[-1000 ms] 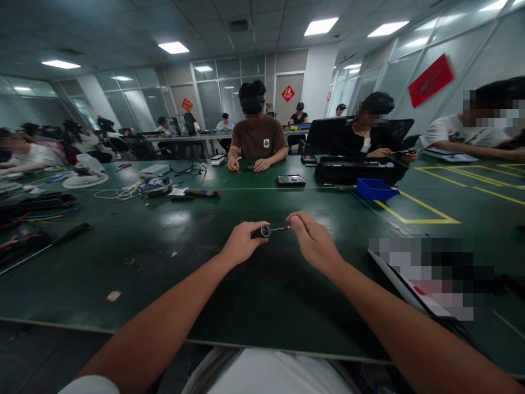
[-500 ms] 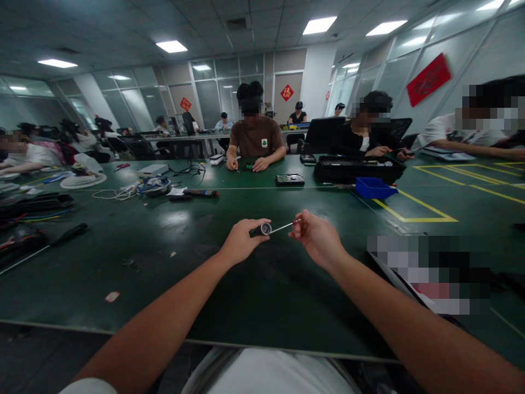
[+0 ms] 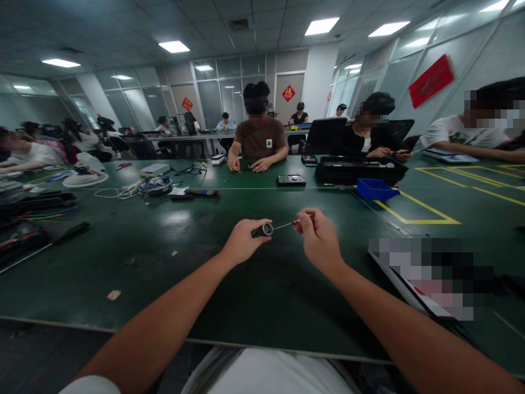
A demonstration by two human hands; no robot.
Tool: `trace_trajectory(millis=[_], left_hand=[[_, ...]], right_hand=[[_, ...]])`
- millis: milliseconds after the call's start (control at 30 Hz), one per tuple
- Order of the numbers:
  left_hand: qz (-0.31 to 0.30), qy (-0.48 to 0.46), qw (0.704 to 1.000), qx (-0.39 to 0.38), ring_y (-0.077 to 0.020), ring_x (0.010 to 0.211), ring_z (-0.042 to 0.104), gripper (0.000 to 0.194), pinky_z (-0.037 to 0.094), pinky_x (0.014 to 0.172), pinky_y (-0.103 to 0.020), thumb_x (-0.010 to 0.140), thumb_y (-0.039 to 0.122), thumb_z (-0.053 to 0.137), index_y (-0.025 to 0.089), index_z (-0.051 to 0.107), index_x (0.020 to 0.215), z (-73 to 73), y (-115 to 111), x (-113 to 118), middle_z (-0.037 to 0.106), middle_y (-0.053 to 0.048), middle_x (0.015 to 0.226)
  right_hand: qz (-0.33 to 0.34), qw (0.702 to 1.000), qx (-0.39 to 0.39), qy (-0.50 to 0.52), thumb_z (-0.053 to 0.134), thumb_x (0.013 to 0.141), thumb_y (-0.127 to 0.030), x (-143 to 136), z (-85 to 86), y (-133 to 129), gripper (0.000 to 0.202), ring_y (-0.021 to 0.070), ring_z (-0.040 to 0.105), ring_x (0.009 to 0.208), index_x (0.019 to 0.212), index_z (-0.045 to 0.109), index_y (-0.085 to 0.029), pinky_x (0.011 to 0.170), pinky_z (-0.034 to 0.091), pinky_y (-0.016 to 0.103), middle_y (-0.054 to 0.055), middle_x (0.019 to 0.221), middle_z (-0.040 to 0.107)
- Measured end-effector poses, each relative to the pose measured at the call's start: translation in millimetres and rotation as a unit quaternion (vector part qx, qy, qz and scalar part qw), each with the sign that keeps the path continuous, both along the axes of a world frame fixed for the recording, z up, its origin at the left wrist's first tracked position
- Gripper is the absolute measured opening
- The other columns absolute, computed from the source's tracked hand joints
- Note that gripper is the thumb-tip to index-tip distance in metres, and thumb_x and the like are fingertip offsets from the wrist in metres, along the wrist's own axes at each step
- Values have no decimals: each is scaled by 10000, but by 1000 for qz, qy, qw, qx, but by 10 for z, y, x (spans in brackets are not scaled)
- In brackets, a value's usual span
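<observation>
My left hand (image 3: 243, 242) pinches a small dark cylindrical part (image 3: 267, 229) with a bright metal ring around its round end. That end faces to the right and toward me. In my right hand (image 3: 322, 235) is a screwdriver (image 3: 283, 225) with a red handle and a thin metal shaft, the fingers wrapped round the handle. The shaft points left, and its tip is at the rim of the ringed end; whether it touches is too small to tell. Both hands are above the green table (image 3: 229, 295).
Across the table, a person in a brown shirt (image 3: 262, 137) works near a hard drive (image 3: 291, 180). A blue bin (image 3: 376, 189) and a long black tray (image 3: 361, 171) lie at the right. Cables (image 3: 151, 186) and a long screwdriver (image 3: 74, 232) lie at the left.
My right hand has turned and its fingers have shifted on the screwdriver's handle, the thumb now on top. The left hand and its part have barely moved.
</observation>
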State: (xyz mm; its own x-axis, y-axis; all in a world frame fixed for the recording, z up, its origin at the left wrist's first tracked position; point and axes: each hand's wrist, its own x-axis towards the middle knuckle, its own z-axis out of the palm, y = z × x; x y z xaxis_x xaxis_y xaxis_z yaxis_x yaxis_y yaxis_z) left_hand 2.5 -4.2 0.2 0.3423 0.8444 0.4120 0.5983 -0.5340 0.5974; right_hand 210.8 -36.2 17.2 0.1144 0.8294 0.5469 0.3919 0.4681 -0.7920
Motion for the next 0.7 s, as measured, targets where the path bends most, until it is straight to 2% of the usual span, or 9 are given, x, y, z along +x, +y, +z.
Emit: trace_trajectory(millis=[400,700], left_hand=[[-10,4,1000,18,-234,1075,644,433,457,980,-408,798,189,785,284,710,1213,-54,49,-23,743,-34,1158],[-2,-9,1000,16,-241,1123,637,439,447,1027,-426,794,166,783,277,710,1212,-68,62,-26,733,-47,1181]], right_hand=[[32,992,26,-115,462,992,-361,-8,-8,-32,157,214,695,736,993,561,-238,674,485,328,39,796,705],[32,990,28,-132,465,988,-346,-27,-18,-42,149,217,708,774,1006,566,-238,689,488,330,51,853,719]])
